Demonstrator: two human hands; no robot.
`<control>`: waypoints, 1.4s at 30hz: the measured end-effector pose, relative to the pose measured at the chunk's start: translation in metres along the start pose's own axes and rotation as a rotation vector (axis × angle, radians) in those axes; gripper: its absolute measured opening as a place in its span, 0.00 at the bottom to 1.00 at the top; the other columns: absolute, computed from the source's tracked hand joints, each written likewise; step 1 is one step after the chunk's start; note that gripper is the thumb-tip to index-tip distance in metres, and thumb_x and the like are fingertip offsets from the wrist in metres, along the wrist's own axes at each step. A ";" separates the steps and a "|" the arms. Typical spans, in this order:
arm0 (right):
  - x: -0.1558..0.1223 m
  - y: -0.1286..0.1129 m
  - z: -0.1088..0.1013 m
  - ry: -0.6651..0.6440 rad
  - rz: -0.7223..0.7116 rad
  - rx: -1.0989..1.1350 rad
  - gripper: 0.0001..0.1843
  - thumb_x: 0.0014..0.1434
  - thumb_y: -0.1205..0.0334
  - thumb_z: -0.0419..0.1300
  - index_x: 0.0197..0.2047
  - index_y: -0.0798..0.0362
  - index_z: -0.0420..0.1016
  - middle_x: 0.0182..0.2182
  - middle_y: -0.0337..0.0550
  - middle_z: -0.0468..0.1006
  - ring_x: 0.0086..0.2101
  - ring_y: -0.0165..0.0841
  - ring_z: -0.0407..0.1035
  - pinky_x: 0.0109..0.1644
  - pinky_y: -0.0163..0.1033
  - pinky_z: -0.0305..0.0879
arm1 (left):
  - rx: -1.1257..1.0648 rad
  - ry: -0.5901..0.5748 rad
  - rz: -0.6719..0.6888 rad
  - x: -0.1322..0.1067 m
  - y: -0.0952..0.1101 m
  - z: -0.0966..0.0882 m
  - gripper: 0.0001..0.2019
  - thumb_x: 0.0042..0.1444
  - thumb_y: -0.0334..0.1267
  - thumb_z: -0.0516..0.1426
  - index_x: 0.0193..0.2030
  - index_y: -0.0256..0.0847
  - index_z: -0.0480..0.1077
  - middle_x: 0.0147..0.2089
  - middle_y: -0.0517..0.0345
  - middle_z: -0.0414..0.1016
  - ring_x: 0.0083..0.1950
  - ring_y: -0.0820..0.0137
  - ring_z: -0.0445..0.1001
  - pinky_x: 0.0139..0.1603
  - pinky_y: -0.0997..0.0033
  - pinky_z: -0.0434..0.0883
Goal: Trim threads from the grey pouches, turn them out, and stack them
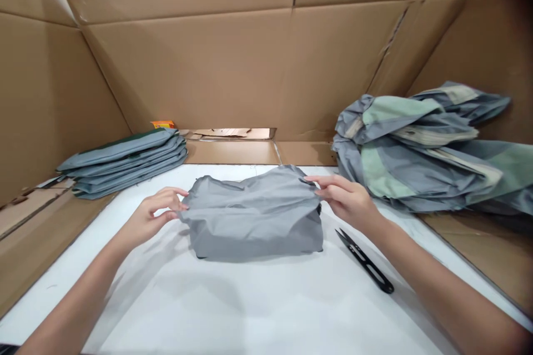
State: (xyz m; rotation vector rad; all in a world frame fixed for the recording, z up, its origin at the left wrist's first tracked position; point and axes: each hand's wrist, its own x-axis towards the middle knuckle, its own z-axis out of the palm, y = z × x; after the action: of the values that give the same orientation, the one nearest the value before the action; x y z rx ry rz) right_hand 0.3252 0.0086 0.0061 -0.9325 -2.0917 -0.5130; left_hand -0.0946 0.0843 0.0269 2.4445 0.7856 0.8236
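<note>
A grey fabric piece [256, 216], box-like and wrinkled on top, stands on the white work surface in front of me; it looks like a sewn bag or pouch, but its exact kind does not show. My left hand [156, 213] pinches its left edge between thumb and fingers. At the upper right corner, my right hand [345, 197] closes its fingers on the fabric beside a small dark spot on the edge. Black thread snips [364, 260] lie just below my right hand, blades pointing up and left.
Folded grey-blue fabric pieces [129, 158] are stacked at the back left, with a small orange packet [163, 123] behind. A loose heap of grey and green fabric [420, 150] rises at the right. Cardboard walls [233, 66] enclose the white surface [266, 310].
</note>
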 end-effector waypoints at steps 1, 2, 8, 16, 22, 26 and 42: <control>0.000 -0.001 -0.003 -0.029 -0.002 -0.017 0.09 0.57 0.76 0.51 0.32 0.53 0.66 0.42 0.47 0.76 0.41 0.31 0.72 0.39 0.34 0.71 | 0.029 -0.105 -0.016 -0.001 0.006 -0.006 0.13 0.59 0.43 0.50 0.30 0.41 0.70 0.38 0.54 0.74 0.53 0.64 0.67 0.50 0.65 0.66; 0.002 -0.002 -0.006 -0.069 0.000 -0.029 0.09 0.57 0.76 0.51 0.33 0.53 0.66 0.42 0.47 0.75 0.43 0.31 0.72 0.41 0.34 0.70 | 0.068 -0.191 -0.034 -0.001 0.014 -0.012 0.13 0.60 0.44 0.49 0.34 0.42 0.71 0.41 0.54 0.74 0.53 0.64 0.66 0.52 0.66 0.65; 0.030 -0.031 -0.032 -0.317 -0.002 -0.010 0.15 0.54 0.75 0.48 0.43 0.52 0.66 0.47 0.46 0.72 0.51 0.35 0.64 0.55 0.46 0.60 | 0.535 -0.274 -0.101 0.028 0.090 0.004 0.17 0.58 0.54 0.48 0.39 0.45 0.69 0.39 0.58 0.71 0.45 0.65 0.66 0.46 0.64 0.61; 0.040 -0.082 -0.025 -0.427 -0.004 0.095 0.09 0.61 0.61 0.51 0.43 0.52 0.69 0.43 0.43 0.75 0.46 0.34 0.66 0.57 0.48 0.53 | 0.778 -0.332 0.005 0.046 0.100 0.051 0.16 0.58 0.51 0.50 0.35 0.40 0.66 0.34 0.58 0.71 0.34 0.67 0.68 0.32 0.69 0.58; 0.025 -0.083 -0.009 -0.427 0.044 0.099 0.12 0.62 0.56 0.52 0.45 0.51 0.70 0.43 0.42 0.75 0.49 0.36 0.63 0.59 0.50 0.49 | 0.829 -0.092 0.103 0.031 0.097 0.068 0.12 0.59 0.36 0.52 0.24 0.40 0.62 0.24 0.63 0.68 0.28 0.70 0.67 0.27 0.71 0.54; 0.021 -0.084 -0.009 -0.424 0.114 0.110 0.11 0.62 0.58 0.52 0.45 0.50 0.70 0.43 0.41 0.75 0.52 0.36 0.61 0.61 0.51 0.47 | 0.735 0.062 0.096 0.027 0.092 0.077 0.11 0.59 0.32 0.51 0.25 0.40 0.62 0.23 0.64 0.68 0.26 0.74 0.66 0.25 0.73 0.55; -0.002 -0.070 -0.037 -0.318 0.462 0.070 0.17 0.63 0.52 0.48 0.53 0.48 0.63 0.53 0.47 0.67 0.55 0.39 0.59 0.59 0.49 0.54 | 0.173 0.280 0.221 0.020 0.071 0.073 0.08 0.57 0.26 0.51 0.29 0.39 0.66 0.32 0.58 0.69 0.34 0.76 0.69 0.34 0.78 0.68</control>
State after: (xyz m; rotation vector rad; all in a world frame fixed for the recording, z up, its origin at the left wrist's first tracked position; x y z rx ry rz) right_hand 0.2913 -0.0604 0.0243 -1.4790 -2.0511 -0.0522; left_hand -0.0074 0.0284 0.0214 2.6379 0.7161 1.2497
